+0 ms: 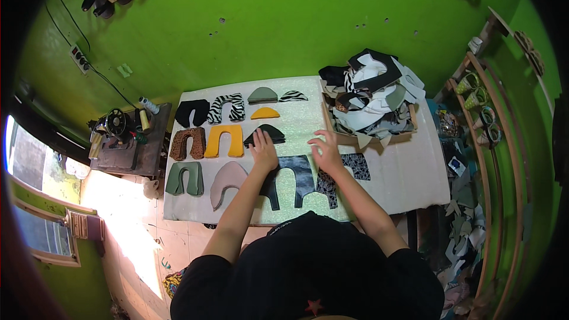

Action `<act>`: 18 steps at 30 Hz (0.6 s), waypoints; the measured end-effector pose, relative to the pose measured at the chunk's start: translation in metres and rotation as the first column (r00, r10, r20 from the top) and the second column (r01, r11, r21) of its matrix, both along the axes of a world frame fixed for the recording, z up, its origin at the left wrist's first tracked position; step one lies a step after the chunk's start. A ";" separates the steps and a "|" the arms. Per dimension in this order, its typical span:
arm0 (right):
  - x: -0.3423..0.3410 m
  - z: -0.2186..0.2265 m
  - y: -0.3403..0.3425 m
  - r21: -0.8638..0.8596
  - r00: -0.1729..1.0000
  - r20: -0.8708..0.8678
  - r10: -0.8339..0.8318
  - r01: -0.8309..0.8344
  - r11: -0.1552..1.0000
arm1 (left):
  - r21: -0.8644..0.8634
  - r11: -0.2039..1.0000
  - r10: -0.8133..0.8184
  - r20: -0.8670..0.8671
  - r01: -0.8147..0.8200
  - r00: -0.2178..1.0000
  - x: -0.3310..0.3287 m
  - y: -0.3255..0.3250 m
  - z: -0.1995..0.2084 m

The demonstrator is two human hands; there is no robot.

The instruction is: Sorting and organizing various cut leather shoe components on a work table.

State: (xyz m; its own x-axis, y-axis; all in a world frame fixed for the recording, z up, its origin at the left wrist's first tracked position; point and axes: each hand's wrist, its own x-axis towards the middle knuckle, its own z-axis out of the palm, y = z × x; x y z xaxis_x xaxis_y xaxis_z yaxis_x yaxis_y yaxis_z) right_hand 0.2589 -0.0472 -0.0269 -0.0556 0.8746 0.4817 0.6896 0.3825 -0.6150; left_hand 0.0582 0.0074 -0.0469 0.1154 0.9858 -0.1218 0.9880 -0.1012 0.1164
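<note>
My left hand [264, 152] lies with its fingers stretched over the near edge of a stack of black half-moon pieces [271, 136]. To its right my right hand [326, 152] hovers with bent, parted fingers and nothing visible in them. Below the hands is a shiny black U-shaped piece [294, 172], partly hidden by my left forearm. A black-and-grey patterned U-shaped piece [358, 166] lies partly under my right forearm. Left of my left arm sits a pale pink U-shaped stack [226, 181]. A yellow half-moon piece [265, 112] lies beyond the black stack.
Green [184, 178], yellow [224, 141], leopard-print [187, 144], zebra-print [226, 109] and black [192, 112] U-shaped stacks fill the table's left side. A box [371, 140] heaped with scraps stands back right. A sewing machine [117, 128] is left; a wooden rack [479, 136] is right.
</note>
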 end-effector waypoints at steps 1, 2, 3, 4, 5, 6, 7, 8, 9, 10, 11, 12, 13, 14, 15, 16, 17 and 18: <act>0.014 0.001 -0.002 0.047 1.000 -0.012 -0.021 0.021 0.999 | 0.016 1.000 -0.022 0.108 0.021 0.994 0.012 -0.005 0.005; 0.027 0.001 -0.004 0.093 0.999 -0.025 -0.041 0.044 0.995 | 0.001 0.998 -0.068 0.160 0.069 0.985 0.025 -0.009 0.010; 0.040 0.004 -0.005 0.092 0.999 -0.024 -0.048 0.050 0.995 | 0.034 0.991 -0.134 0.193 0.130 0.972 0.039 -0.012 0.016; 0.053 0.008 -0.007 0.118 0.988 0.023 -0.151 0.148 0.982 | 0.067 0.979 -0.201 0.225 0.191 0.953 0.053 -0.015 0.020; 0.063 0.011 -0.010 0.148 0.965 0.067 -0.255 0.243 0.959 | 0.064 0.978 -0.208 0.227 0.198 0.951 0.066 -0.017 0.024; 0.069 0.017 -0.014 0.147 0.963 0.070 -0.261 0.249 0.957 | 0.165 0.942 -0.329 0.262 0.294 0.907 0.080 -0.019 0.029; 0.074 0.026 -0.019 0.136 0.918 0.080 -0.388 0.375 0.917 | 0.267 0.887 -0.446 0.283 0.376 0.849 0.092 -0.020 0.033; 0.080 0.030 -0.022 0.128 0.857 0.092 -0.507 0.495 0.859 | 0.315 0.859 -0.497 0.326 0.403 0.804 0.105 -0.021 0.038; 0.095 0.021 -0.026 0.136 0.826 0.140 -0.546 0.530 0.837 | 0.314 0.830 -0.550 0.325 0.461 0.769 0.122 -0.022 0.045; 0.107 0.015 -0.030 0.138 0.820 0.144 -0.554 0.537 0.832 | 0.313 0.801 -0.595 0.323 0.510 0.736 0.135 -0.023 0.049; 0.118 0.009 -0.033 0.082 0.853 0.201 -0.481 0.475 0.876 | 0.315 0.797 -0.601 0.326 0.515 0.730 0.147 -0.025 0.047; 0.124 0.010 -0.036 0.020 0.882 0.252 -0.398 0.406 0.913 | 0.298 0.781 -0.624 0.372 0.548 0.687 0.155 -0.025 0.042; 0.127 0.009 -0.037 0.020 0.894 0.264 -0.363 0.371 0.928 | 0.282 0.764 -0.642 0.416 0.580 0.643 0.162 -0.025 0.037; 0.127 0.008 -0.037 0.022 0.893 0.267 -0.362 0.370 0.929 | 0.285 0.765 -0.642 0.419 0.578 0.642 0.165 -0.027 0.032; 0.128 0.008 -0.037 0.000 0.897 0.285 -0.339 0.354 0.935 | 0.269 0.770 -0.637 0.377 0.579 0.672 0.171 -0.032 0.029; 0.132 0.008 -0.036 -0.022 0.901 0.302 -0.313 0.334 0.942 | 0.253 0.777 -0.630 0.333 0.577 0.702 0.175 -0.037 0.027; 0.137 0.008 -0.035 -0.022 0.900 0.306 -0.311 0.333 0.943 | 0.231 0.788 -0.615 0.325 0.571 0.718 0.177 -0.039 0.025; 0.143 0.008 -0.030 -0.057 0.916 0.265 -0.302 0.328 0.943 | 0.233 0.790 -0.613 0.326 0.567 0.720 0.177 -0.041 0.024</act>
State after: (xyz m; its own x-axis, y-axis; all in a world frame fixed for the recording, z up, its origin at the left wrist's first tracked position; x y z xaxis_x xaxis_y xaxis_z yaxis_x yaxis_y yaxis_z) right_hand 0.4015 -0.0776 -0.0193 0.1239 0.9086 0.3990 0.8999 0.0666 -0.4310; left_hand 0.2357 -0.0331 -0.0233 0.6909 0.7058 0.1562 0.6070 -0.6838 0.4050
